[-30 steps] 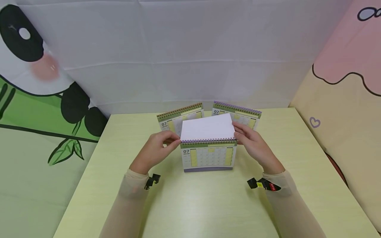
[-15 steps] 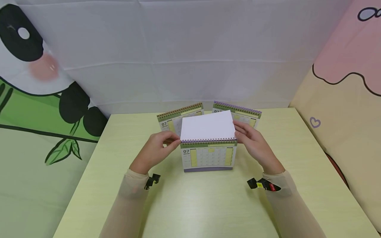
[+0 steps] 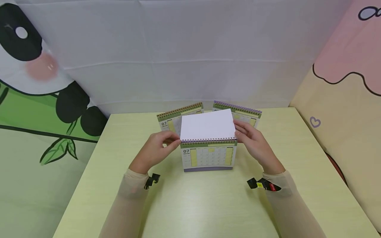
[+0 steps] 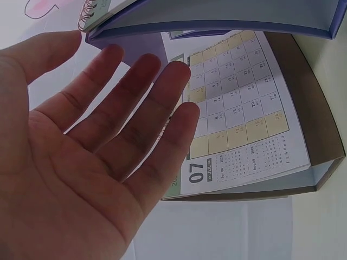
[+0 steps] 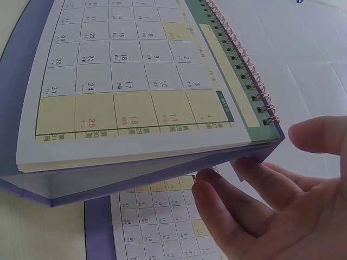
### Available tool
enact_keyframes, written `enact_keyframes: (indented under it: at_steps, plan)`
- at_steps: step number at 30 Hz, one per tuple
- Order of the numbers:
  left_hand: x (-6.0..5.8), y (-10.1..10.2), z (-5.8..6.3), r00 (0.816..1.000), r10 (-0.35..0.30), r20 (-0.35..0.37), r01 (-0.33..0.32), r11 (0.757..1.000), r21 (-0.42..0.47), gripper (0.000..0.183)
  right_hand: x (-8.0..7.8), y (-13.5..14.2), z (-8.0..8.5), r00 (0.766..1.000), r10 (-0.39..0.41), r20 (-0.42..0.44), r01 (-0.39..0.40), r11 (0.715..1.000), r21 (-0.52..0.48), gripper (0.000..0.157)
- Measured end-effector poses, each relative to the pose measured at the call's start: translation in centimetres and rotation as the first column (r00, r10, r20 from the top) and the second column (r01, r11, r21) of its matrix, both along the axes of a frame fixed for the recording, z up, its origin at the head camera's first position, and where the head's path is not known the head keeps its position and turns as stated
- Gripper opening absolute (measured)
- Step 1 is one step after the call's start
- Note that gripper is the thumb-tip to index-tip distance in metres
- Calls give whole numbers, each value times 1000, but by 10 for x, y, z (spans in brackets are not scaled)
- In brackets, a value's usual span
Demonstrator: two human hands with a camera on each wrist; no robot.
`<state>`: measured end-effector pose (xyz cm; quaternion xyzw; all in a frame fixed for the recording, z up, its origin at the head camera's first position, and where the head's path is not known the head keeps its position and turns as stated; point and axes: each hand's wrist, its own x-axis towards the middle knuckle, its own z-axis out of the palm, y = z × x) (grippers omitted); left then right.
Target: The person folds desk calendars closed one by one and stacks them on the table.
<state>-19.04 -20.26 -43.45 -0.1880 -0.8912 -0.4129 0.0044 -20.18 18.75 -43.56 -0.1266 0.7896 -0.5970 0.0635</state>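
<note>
A purple-based, spiral-bound white paper calendar point(image 3: 208, 158) stands mid-frame. Left hand point(image 3: 154, 148) and right hand point(image 3: 254, 143) flank it, fingers relaxed, gripping nothing

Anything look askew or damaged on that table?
Yes: behind the front calendar, a blank white sheet sits askew, its far edge slanted, partly hiding both rear calendars in the head view. No damage visible.

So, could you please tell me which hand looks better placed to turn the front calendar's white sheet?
Probably the right hand: in the head view its fingers are beside the right edge of the white sheet, while the left hand is at the left end of the spiral binding.
</note>
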Motion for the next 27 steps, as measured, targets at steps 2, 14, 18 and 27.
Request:
enact_keyframes:
  at_steps: [2, 14, 18, 27]
  plan:
    - [0, 0, 0, 1000, -8, -7, 8, 1000, 1, 13, 0, 0, 0, 1000, 0, -2, 0, 1000, -6, 59]
    - [1, -4, 0, 1000, -3, -2, 3, 1000, -8, 33, 1, -4, 1, 1000, -22, -12, 21, 998, -63, 58]
    - [1, -6, -3, 1000, -3, -2, 3, 1000, -12, 32, 2, -7, 0, 999, -40, -21, 38, 995, -94, 56]
    - [2, -11, -5, 1000, -8, 6, 8, 1000, -20, 30, 6, -12, -4, 998, -61, -25, 58, 990, -127, 55]
